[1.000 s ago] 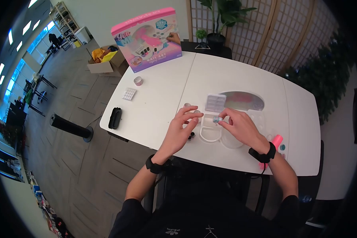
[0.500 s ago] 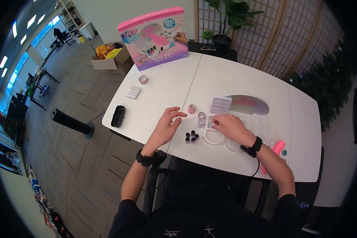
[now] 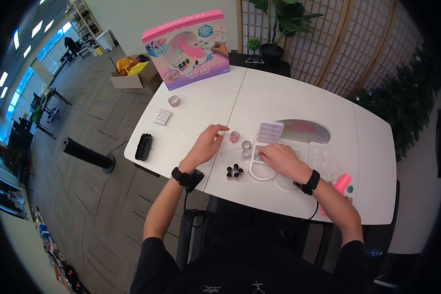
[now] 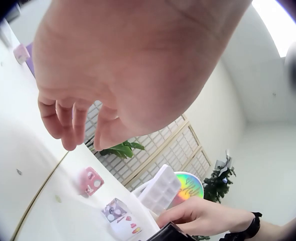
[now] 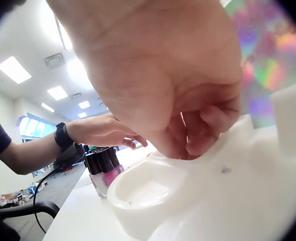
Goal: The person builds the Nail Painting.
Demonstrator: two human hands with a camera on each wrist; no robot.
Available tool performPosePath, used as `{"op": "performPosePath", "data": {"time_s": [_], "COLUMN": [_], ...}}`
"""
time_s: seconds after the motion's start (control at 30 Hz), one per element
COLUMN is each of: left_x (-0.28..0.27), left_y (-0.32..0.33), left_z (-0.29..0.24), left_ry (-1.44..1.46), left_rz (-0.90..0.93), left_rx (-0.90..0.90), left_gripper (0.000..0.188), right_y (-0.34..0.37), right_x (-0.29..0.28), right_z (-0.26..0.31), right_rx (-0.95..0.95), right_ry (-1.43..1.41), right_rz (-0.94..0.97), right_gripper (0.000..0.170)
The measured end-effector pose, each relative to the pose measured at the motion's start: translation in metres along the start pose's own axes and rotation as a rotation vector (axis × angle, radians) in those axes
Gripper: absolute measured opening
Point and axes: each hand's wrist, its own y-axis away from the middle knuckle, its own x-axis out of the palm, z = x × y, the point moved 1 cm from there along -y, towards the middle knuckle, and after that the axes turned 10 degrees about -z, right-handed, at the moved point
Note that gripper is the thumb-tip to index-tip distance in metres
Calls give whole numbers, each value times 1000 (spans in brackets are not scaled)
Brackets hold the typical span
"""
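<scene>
Over the table my left hand (image 3: 204, 147) hovers with loosely bent fingers, holding nothing; the left wrist view shows its palm (image 4: 123, 65). My right hand (image 3: 285, 162) reaches down into an upper compartment of the white tray (image 3: 262, 177), its fingers curled together. In the right wrist view the fingertips of that hand (image 5: 163, 75) sit behind the compartment wall, and whether they hold anything is hidden. Behind that hand a clear divided case (image 3: 270, 132) stands tilted. Left of the tray are a pink-patterned roll (image 3: 234, 136), more small rolls (image 3: 246, 145) and several black-capped bottles (image 3: 234, 172).
A pink boxed kit (image 3: 188, 51) stands at the back left. Nearby are another roll (image 3: 174, 101), a white pad of dots (image 3: 162, 117) and a black case (image 3: 143, 147). An oval mirror (image 3: 304, 131) lies behind the tray; a pink tube (image 3: 342, 183) is on the right.
My right hand has lowered from above the tray into its upper compartment, and the small bluish item it pinched is now hidden. My left hand has moved left, away from the tray.
</scene>
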Motion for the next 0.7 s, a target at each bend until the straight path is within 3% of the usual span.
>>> {"op": "performPosePath", "data": {"time_s": [0.33,0.7], "left_x": [15,23], "left_y": [-23,-29], "left_z": [7,5], "left_ry": [-85,-169], "left_rz": [96,173], "left_rx": [170,127], "left_gripper": [32,29], "right_y": [-4,-4], "right_x": [-4,0], "right_z": [6,4], "right_rx": [51,-11], "right_ry": [29,92], "right_rz": [50,30], "right_gripper": [20,21]}}
